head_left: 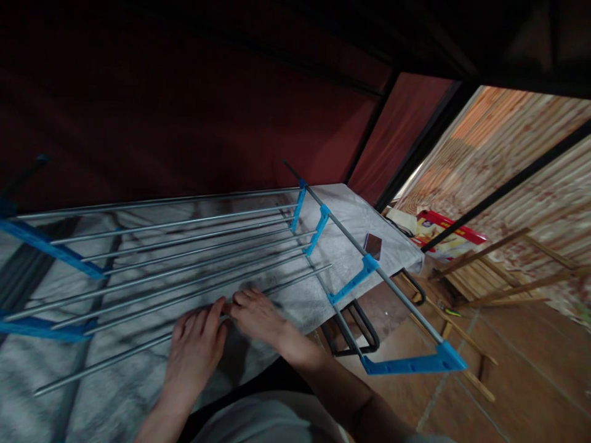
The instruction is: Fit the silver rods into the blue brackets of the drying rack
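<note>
Left hand (196,344) and right hand (258,317), fingers apparently curled around nearest thin grey metal rod (133,351) of blue-bracketed drying rack (355,280) lying on grey cloth-covered table (351,215).

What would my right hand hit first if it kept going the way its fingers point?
The right hand points left across the rack, fingertips nearly touching the left hand. Going straight on, it would likely meet the left hand's fingers first, though depth is unclear.
</note>
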Demonstrator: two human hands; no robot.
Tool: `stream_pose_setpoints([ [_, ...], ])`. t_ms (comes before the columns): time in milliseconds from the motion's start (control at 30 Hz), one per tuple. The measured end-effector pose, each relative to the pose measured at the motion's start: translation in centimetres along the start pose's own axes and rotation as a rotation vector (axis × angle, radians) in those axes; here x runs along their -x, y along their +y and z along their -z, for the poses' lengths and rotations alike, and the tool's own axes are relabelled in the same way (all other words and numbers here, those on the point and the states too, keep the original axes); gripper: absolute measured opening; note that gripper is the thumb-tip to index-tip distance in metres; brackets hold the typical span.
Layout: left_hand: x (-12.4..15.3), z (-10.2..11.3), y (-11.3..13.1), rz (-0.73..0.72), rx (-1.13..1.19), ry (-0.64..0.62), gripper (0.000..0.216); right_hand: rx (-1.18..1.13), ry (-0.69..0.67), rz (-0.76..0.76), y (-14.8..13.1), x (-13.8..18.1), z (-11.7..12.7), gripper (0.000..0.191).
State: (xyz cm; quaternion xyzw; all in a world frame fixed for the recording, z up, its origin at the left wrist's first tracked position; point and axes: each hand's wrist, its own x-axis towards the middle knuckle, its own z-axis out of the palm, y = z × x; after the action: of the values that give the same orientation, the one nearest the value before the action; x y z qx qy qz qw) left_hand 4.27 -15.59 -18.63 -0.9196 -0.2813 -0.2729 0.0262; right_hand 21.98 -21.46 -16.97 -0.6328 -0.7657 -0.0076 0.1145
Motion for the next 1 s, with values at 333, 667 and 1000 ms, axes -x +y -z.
stream_pose_setpoints([
  [333, 2.5, -1.7, -3.1, 0.205, 0.104, -0.22, 0.037, 0.024, 0.003, -0.069, 1.2, 1.0, -0.7, 0.021],
  [667, 2.5, -1.5, -6.3, 0.174, 0.281, -0.178, 0.041, -0.232, 0.549, -0.656, 8.4, 6.6, 0.0, 0.032],
  [1000, 2.1, -1.0, -6.4, 0.242, 0.248, -0.31, 0.051, -1.377, 1.13, -1.107, 11.8, 7.8, -0.2, 0.041],
])
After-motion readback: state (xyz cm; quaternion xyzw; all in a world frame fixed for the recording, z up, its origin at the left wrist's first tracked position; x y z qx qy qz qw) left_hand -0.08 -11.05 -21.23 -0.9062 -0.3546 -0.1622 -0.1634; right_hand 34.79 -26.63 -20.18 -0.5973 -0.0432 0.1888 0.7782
